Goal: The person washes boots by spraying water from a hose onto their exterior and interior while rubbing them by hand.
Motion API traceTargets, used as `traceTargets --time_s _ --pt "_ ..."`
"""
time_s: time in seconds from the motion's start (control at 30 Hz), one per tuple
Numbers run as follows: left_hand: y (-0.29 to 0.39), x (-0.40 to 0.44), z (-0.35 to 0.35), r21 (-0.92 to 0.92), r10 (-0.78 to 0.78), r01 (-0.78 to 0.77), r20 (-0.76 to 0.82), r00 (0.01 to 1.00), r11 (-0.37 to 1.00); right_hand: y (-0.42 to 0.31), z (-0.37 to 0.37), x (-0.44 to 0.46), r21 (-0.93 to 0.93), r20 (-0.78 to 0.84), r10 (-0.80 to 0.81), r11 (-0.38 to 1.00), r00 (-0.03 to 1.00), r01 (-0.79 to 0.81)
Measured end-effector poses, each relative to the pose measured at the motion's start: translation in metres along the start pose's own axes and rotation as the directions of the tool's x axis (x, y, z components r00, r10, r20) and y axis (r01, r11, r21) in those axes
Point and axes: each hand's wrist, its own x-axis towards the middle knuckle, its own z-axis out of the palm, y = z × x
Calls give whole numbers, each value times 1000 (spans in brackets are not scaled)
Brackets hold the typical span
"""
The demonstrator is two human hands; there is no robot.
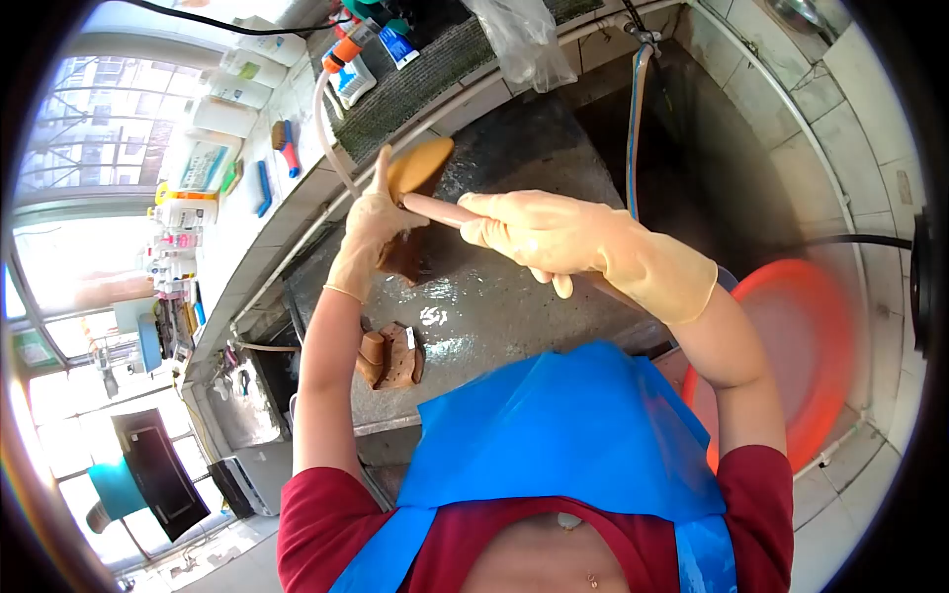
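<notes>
My left hand [371,222], in a pale rubber glove, grips a brown shoe [400,259] with a tan, sole-like end [422,165] at the top. One finger points up beside it; the others are partly hidden. Just to the right, my right hand [544,232], also gloved, is closed around a pinkish tube [435,210] whose end reaches the shoe. Whether the tube is a hose is unclear. Below my left hand, a second brown shoe or boot [395,356] with a small white tag lies on the wet grey slab [494,306].
An orange-red basin [791,346] stands at the right. A striped hose [636,128] hangs from a tap [645,38] over a dark basin. Bottles [206,160], a red-blue brush [286,148] and a blue brush [263,188] line the left ledge. A plastic bag [522,44] hangs at the top.
</notes>
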Motion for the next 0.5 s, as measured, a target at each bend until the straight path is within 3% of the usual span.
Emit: traceTargets --time_s 0.2,0.33,0.5 --pt "43 -14 -56 -60 -79 69 -179 981 996 -2 3 -40 -21 -106 -95 995 990 94" --pt "50 -3 -61 -62 -25 9 -266 964 998 4 0 -64 -3 -166 -112 994 980 113" --pt "82 -6 -80 -252 17 -70 -203 979 965 31 -7 -73 10 -235 -100 994 967 105"
